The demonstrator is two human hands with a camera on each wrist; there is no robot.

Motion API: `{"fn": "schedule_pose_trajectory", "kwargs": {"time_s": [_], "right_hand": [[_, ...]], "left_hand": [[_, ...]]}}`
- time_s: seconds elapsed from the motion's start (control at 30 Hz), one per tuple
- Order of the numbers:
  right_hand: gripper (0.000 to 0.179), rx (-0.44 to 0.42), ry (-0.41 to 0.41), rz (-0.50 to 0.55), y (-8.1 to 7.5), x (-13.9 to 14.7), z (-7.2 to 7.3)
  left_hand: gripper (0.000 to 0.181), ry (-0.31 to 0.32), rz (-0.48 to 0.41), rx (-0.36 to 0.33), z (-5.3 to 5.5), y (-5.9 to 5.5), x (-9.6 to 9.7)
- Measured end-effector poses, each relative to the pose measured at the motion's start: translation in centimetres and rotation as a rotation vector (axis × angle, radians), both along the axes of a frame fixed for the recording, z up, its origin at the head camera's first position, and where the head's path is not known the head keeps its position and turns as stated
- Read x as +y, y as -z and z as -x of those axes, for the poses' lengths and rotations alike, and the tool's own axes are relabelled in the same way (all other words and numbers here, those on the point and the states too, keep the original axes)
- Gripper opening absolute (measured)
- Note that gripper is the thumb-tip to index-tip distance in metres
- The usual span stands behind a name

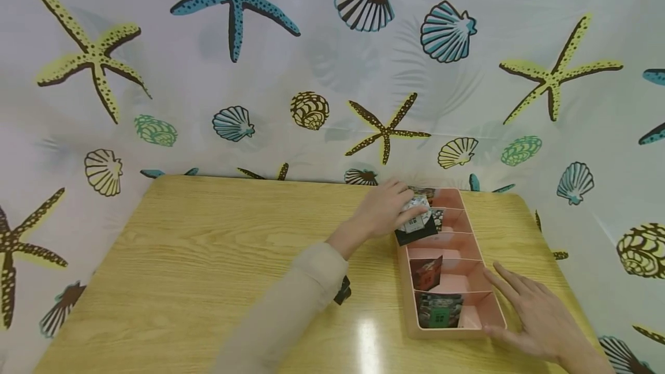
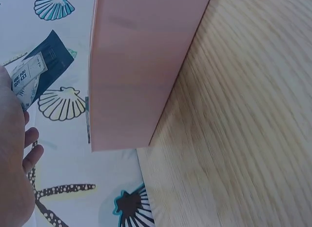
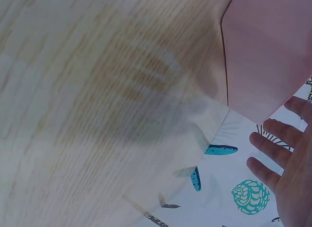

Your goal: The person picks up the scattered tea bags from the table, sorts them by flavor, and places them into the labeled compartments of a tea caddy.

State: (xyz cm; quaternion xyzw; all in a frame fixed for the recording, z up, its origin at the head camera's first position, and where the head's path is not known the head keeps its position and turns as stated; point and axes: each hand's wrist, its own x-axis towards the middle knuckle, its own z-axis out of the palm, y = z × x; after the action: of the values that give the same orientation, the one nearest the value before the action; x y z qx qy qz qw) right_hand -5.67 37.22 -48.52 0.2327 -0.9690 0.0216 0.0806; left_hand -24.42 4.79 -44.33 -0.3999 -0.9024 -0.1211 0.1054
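A long pink divided box [image 1: 451, 333] stands on the right of the table. Over its far left side, my left hand [image 1: 381, 209] pinches a flat dark packet [image 1: 414, 225] with a pale label. In the left wrist view the packet [image 2: 54, 58] is above the box's rim, tilted. My right hand [image 1: 540, 313] is at the near right corner of the box, fingers spread and thumb at the rim. Its fingertips also show beside the box wall [image 3: 265, 56] in the right wrist view. A red packet [image 1: 427, 273] and dark packets with a green label [image 1: 439, 311] stand in the near compartments.
More packets [image 1: 439, 219] stand in the far compartments, partly hidden by the left hand. The wooden table [image 1: 218, 235] ends at a curtain [image 1: 291, 62] printed with shells and starfish, which also runs along the right side. A small black object [image 1: 343, 291] shows beside the left sleeve.
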Motion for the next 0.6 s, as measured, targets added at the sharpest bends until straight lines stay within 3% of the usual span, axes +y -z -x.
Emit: {"fn": "schedule_pose_trajectory", "kwargs": {"time_s": [0.43, 0.6], "right_hand": [[0.100, -0.037, 0.021, -0.004, -0.1, 0.2, 0.0], [0.101, -0.033, 0.022, -0.005, 0.0, 0.1, 0.0]], "left_hand": [[0.046, 0.037, 0.051, 0.079, 0.1, 1.8, 3.7], [0.049, 0.045, 0.084, 0.061, -0.4, 2.6, 4.3]]}}
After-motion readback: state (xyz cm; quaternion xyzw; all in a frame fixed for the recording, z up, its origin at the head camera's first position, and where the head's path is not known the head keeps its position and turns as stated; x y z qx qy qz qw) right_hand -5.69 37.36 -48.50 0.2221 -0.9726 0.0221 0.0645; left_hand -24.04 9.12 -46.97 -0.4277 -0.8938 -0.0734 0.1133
